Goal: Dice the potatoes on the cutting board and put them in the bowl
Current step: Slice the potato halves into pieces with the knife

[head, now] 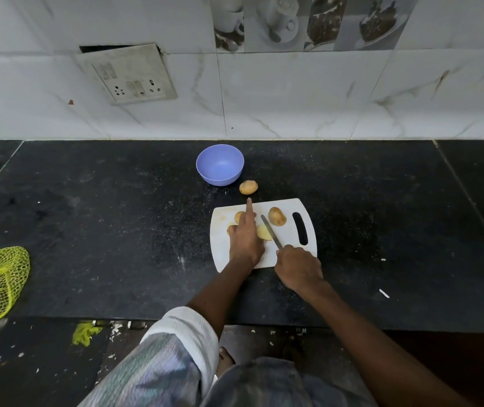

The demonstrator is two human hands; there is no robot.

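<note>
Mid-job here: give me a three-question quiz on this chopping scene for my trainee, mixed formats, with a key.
1. True or false: the round lilac plastic bowl already holds diced potato.
2. Which hand holds the slim steel knife?
A. left hand
B. right hand
3. Fill in: the whole brown potato lying off the white plastic cutting board sits between the board and the ____.

Key:
1. False; it looks empty.
2. B; its grip is on the handle, while the left hand steadies a cut yellow potato piece.
3. bowl
</note>
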